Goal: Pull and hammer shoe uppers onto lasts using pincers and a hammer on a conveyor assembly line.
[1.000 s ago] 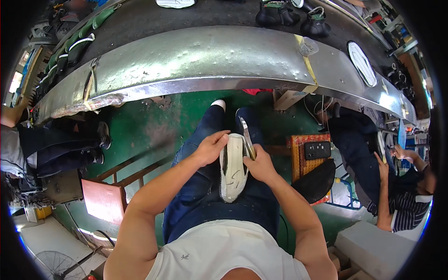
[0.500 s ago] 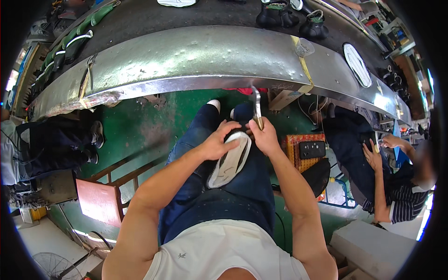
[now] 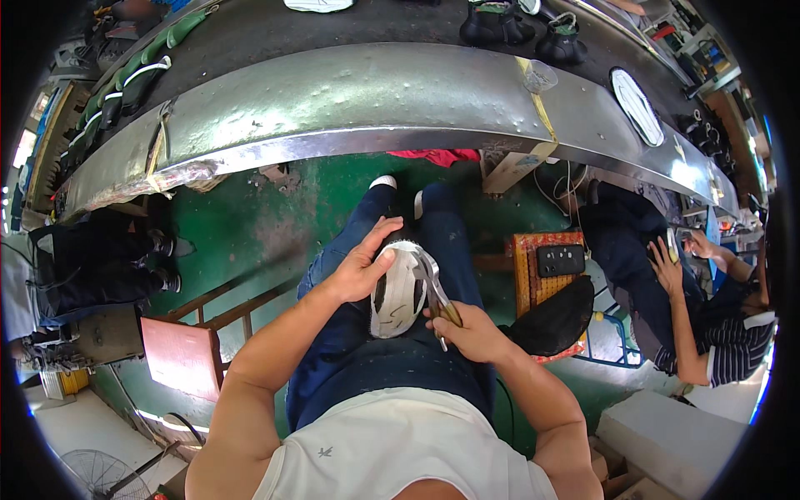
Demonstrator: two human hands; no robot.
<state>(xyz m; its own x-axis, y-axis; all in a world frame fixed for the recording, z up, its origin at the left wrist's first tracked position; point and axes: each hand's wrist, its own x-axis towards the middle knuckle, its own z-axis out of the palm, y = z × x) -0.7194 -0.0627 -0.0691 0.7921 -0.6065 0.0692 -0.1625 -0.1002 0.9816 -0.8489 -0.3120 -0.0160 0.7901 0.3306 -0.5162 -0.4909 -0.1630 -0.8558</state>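
Observation:
A shoe (image 3: 397, 293) rests bottom up on my lap, its pale underside facing me and a dark edge round its far end. My left hand (image 3: 360, 268) is closed round the far left side of the shoe, thumb lying on the underside. In my right hand (image 3: 471, 333) is a pair of lasting pincers (image 3: 432, 287) with metal jaws and brownish grips. The pincers' head lies against the far right edge of the shoe; whether the jaws bite the material I cannot tell. My right hand is beside the shoe's near right side.
Ahead runs a metal-edged conveyor bench (image 3: 333, 92) with dark boots (image 3: 563, 42) and a white sole piece (image 3: 637, 107). A stool (image 3: 179, 354) stands left. At right are a phone (image 3: 560, 260) on a woven seat and a co-worker (image 3: 679, 292); another person's legs (image 3: 104, 267) are at left.
My right hand has come nearer and down, turning the pincers from pointing away above the shoe to lying along its right edge. The shoe has shifted slightly left and stands more upright in view.

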